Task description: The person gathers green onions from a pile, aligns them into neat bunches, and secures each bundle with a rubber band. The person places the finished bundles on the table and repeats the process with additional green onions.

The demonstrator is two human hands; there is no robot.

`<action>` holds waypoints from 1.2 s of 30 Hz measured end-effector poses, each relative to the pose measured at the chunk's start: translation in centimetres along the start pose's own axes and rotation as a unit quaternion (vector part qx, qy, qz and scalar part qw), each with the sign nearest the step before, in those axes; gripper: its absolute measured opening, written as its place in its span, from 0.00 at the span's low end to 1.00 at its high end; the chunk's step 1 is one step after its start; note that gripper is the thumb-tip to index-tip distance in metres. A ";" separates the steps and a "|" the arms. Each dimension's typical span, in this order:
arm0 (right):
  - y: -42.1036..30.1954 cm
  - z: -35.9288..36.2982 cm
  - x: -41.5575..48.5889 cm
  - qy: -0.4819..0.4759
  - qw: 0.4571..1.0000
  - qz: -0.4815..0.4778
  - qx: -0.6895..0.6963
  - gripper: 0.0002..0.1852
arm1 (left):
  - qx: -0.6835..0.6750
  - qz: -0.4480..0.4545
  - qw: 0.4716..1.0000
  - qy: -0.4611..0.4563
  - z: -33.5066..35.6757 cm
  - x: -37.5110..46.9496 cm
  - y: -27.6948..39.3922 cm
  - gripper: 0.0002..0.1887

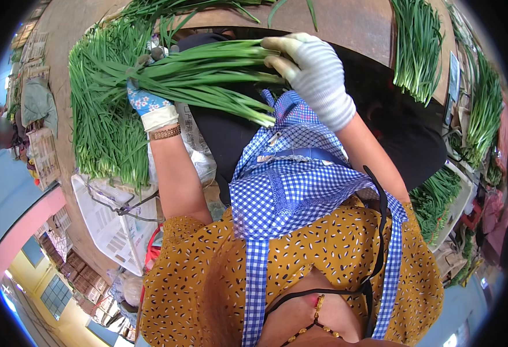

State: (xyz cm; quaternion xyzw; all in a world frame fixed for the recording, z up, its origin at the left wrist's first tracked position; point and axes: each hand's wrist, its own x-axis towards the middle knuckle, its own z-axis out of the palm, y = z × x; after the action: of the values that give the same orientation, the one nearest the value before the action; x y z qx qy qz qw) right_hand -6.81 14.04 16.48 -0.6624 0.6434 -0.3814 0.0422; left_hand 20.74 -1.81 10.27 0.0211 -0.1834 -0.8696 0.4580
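Note:
My left hand, in a blue flowered glove with a white cuff, is closed round a bunch of long green leaves, likely garlic chives. The pale stem ends point right, over my lap. At those ends is my right hand, in a striped knit glove, its thumb and fingers touching the upper stems; whether it pinches any is not clear. Beneath and left of my left hand lies a large heap of the same greens. A blue checked apron covers my front.
A wooden table curves ahead, with another bunch of greens at its right. A white plastic crate stands at lower left. More greens lie in a crate at right. A phone-like device is at the table's right edge.

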 end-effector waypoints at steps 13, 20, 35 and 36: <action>-1.0 -0.4 -3.5 -0.081 0.989 0.057 0.109 0.10 | 0.068 0.034 0.990 0.120 0.2 -0.8 0.3 0.24; 11.4 -4.3 -10.0 -0.058 0.959 0.229 -0.155 0.12 | 0.079 0.064 0.980 0.173 -1.1 -1.2 0.8 0.26; -2.0 0.9 -3.6 -0.198 0.980 0.008 0.011 0.11 | 0.190 0.083 0.930 0.303 4.0 -0.7 -1.1 0.26; -1.7 1.0 -4.1 -0.204 0.979 -0.004 -0.011 0.10 | 0.193 0.087 0.927 0.310 3.8 -0.9 -1.3 0.26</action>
State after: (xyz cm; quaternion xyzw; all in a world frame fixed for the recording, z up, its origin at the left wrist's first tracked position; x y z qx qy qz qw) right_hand -4.37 17.54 14.89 -0.7295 0.6226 -0.2310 0.1637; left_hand 19.51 0.74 13.27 0.3614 -0.1981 -0.7239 0.5533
